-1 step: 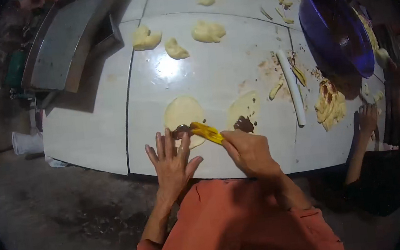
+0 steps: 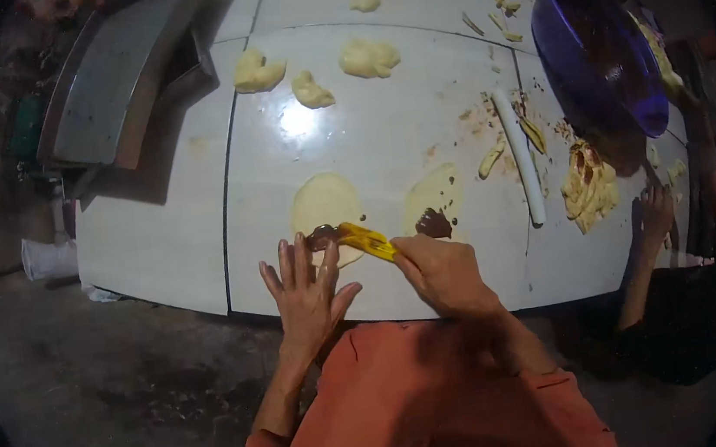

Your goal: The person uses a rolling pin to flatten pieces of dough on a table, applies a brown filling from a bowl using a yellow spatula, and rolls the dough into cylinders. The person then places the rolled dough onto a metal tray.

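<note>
My right hand (image 2: 446, 271) grips a yellow spatula (image 2: 367, 238), whose far end touches dark brown filling (image 2: 323, 236) on a flat oval of dough (image 2: 325, 201). My left hand (image 2: 304, 294) lies with its fingers spread at the near edge of that dough, the fingertips next to the filling. To the right, a second flat dough piece (image 2: 431, 188) carries another dark brown blob (image 2: 434, 223) and several small brown spots. Part of the spatula's handle is hidden inside my right fist.
Several dough lumps (image 2: 368, 57) lie farther back on the white tiled table (image 2: 159, 244). On the right are a white rod (image 2: 519, 158), a brown-streaked dough pile (image 2: 588, 186) and a purple basin (image 2: 557, 45). Another person's hand (image 2: 658, 211) rests nearby. Metal trays (image 2: 112, 83) stand at left.
</note>
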Action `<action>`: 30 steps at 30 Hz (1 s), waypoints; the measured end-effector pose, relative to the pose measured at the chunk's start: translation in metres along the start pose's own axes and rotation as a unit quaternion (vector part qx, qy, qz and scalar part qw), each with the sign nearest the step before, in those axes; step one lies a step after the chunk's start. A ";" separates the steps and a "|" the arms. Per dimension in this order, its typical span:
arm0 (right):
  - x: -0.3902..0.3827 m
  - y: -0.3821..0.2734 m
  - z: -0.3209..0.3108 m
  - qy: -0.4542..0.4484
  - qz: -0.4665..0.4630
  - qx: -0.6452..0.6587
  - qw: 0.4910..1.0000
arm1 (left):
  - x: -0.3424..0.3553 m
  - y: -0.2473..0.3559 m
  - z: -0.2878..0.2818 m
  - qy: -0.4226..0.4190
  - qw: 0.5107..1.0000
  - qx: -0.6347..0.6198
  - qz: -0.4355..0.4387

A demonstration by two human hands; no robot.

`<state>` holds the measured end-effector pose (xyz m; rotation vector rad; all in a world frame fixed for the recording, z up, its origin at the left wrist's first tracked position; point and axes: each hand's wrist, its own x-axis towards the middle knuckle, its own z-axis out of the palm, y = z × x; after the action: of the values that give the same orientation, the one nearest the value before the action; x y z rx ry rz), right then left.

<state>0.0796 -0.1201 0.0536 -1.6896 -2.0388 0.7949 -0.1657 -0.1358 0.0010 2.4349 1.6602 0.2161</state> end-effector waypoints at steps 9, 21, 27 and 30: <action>0.019 0.074 -0.131 0.195 0.155 0.216 0.944 | -0.034 -0.024 0.017 0.050 0.996 0.047 0.055; 0.096 0.277 -0.335 0.122 0.227 -0.259 0.931 | -0.045 -0.038 0.038 0.081 0.993 0.042 0.076; 0.105 0.329 -0.348 0.011 0.174 -0.046 0.984 | -0.037 -0.033 0.041 0.095 0.993 0.030 0.069; 0.084 0.305 -0.364 0.032 0.250 0.126 0.960 | -0.037 -0.033 0.040 0.063 0.996 0.021 0.059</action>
<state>0.5169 0.0654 0.1345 -2.0671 -1.4015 1.0839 -0.2002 -0.1608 -0.0458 2.6030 1.5854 0.3638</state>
